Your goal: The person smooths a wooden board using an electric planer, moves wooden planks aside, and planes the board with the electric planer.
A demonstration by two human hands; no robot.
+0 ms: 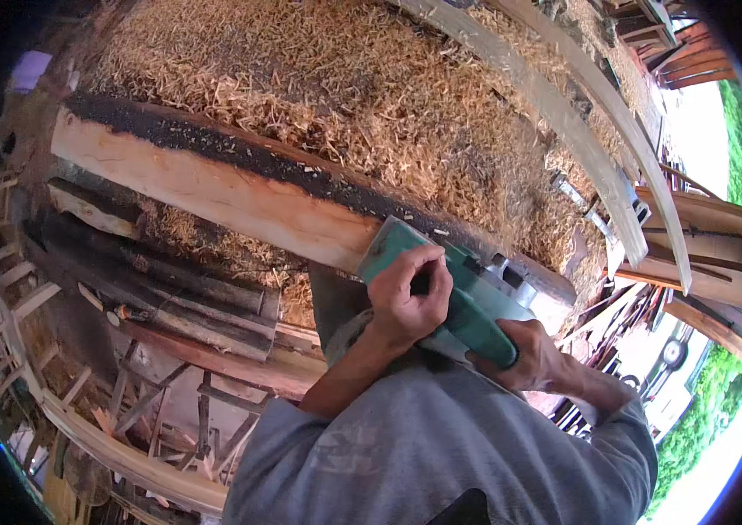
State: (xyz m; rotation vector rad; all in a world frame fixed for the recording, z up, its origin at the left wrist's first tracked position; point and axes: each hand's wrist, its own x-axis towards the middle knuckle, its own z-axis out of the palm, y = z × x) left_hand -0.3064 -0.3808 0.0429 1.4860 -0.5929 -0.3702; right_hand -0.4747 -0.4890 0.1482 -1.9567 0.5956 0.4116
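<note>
A green electric hand planer (476,293) rests on a long board (213,188) with a pale planed face and dark bark along its far edge. My left hand (410,297) is closed at the front part of the planer, its fingers curled around what looks like the front knob, mostly hidden by them. Behind it, my right hand (528,354) is wrapped around the rear handle. The planer covers the right-hand part of the board, and its underside is out of sight.
Wood shavings (318,79) lie thick on the ground beyond the board. Long thin wooden strips (554,96) curve across the upper right, near a metal clamp (594,210). Dark logs (170,280) lie at the left, above a wooden frame (108,446).
</note>
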